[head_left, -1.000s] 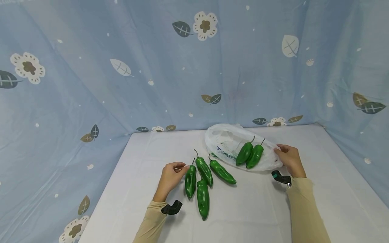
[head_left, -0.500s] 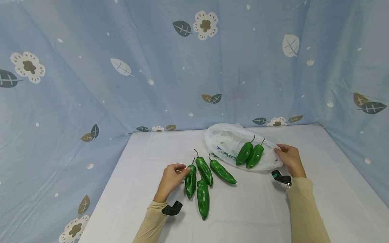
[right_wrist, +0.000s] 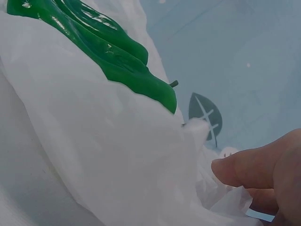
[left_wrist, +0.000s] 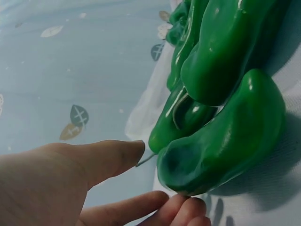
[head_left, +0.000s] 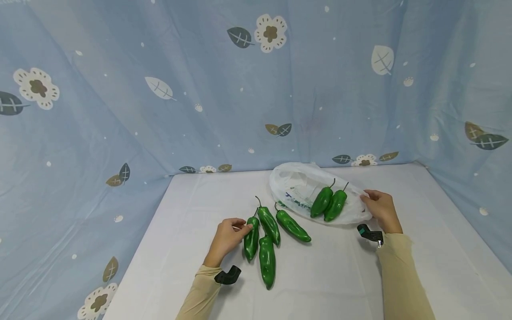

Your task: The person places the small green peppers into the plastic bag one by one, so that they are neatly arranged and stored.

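Observation:
My left hand (head_left: pixel 228 240) is at the stem end of the leftmost green pepper (head_left: pixel 250 242). In the left wrist view the thumb (left_wrist: pixel 127 155) stands a little apart from that pepper (left_wrist: pixel 225 136), and the fingertips (left_wrist: pixel 188 209) are right at its underside. Beside it on the table lie three more green peppers, one upper (head_left: pixel 269 224), one lower (head_left: pixel 267 262) and one to the right (head_left: pixel 293 226). My right hand (head_left: pixel 384 211) pinches the edge of a white plastic bag (head_left: pixel 296 178). Two green peppers (head_left: pixel 322 202) lie in the bag, side by side.
A white cloth covers the table (head_left: pixel 328 280). Behind and to the left hangs a blue curtain (head_left: pixel 208 89) with leaves and flowers, reaching down to the table's far edge. Each wrist carries a small black camera, the left one (head_left: pixel 228 275) close over the cloth.
My left hand has shifted slightly toward the right and nearer, its thumb now overlapping the leftmost pepper more. The right hand, bag and peppers look unchanged.

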Tool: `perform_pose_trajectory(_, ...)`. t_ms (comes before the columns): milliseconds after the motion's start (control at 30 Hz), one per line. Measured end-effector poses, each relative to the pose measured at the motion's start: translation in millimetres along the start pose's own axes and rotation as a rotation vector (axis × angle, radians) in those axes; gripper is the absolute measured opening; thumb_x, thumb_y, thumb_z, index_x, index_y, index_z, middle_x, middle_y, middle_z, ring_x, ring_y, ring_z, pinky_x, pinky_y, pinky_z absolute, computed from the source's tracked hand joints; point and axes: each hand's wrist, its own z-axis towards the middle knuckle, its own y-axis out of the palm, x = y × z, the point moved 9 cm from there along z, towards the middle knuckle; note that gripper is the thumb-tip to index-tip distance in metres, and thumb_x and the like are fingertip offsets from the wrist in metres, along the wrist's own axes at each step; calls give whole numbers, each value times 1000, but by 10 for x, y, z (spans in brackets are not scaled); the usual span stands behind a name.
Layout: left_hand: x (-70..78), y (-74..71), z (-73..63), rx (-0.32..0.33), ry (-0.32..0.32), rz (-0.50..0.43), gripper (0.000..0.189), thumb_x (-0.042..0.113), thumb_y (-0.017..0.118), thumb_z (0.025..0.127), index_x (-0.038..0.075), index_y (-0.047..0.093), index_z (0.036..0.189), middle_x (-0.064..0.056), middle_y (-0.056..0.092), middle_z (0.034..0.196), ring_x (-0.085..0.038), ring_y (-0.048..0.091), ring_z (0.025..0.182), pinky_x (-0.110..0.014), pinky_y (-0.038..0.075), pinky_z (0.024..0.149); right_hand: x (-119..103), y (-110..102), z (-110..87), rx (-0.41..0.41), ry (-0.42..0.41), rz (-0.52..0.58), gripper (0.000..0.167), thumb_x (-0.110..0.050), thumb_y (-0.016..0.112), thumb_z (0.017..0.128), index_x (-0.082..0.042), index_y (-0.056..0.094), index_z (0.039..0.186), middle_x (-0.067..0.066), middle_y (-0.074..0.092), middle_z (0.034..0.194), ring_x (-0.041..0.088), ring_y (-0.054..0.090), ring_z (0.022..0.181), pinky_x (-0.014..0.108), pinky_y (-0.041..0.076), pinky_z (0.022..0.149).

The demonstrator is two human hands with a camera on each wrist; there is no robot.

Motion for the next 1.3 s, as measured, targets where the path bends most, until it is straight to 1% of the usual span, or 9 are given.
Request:
perform_pose_trajectory(200, 7, 37, -16, -23, 8, 17, 42, 34, 74, 94, -3, 75, 116, -15, 77, 105, -26, 75, 94, -39, 60, 77, -7, 0, -5, 1, -1, 1, 58, -25, 45, 108, 10, 39, 154, 36, 37, 158, 46, 46, 139, 54, 47, 111)
perform_pose_trajectory(433, -8, 62, -24, -40, -4, 31, 44, 34, 75, 94, -3, 74, 118, -14, 77, 107, -27, 75, 97, -40, 61, 80, -9, -2, -7, 3, -6, -6, 57, -25, 45, 108, 10, 39, 153, 36, 38, 157, 45, 46, 138, 53, 47, 110)
perform_pose_trajectory(633, -11, 81, -24, -52, -1, 53, 45, 34, 77, 93, -3, 74, 118, -14, 77, 104, -25, 74, 95, -39, 59, 77, -4, 5, -9, 1, 5, -2, 57, -25, 45, 108, 9, 39, 154, 35, 39, 157, 43, 49, 134, 48, 50, 105)
perform_pose_trajectory(867, 7, 84, -32, -52, 19, 50, 43, 29, 80, 90, -5, 74, 116, -14, 77, 101, -24, 74, 91, -36, 59, 72, 1, 4, -5, 0, -3, -2, 57, -25, 45, 109, 10, 39, 154, 36, 37, 158, 45, 46, 139, 53, 47, 110)
perform_pose_trajectory(1167, 18, 95, -47, -51, 19, 54, 44, 28, 81, 89, -5, 73, 117, -14, 77, 100, -24, 74, 91, -35, 59, 71, 8, 2, 5, 0, -10, 4, 57, -25, 45, 108, 10, 39, 154, 37, 35, 159, 46, 43, 142, 55, 45, 114)
perform_pose_trajectory(1300, 19, 98, -51, -53, 11, 60, 45, 29, 81, 89, -5, 73, 118, -15, 77, 101, -26, 74, 93, -37, 60, 74, -2, -2, -4, 0, -12, 3, 57, -25, 45, 108, 10, 39, 154, 36, 35, 159, 47, 42, 142, 56, 44, 114)
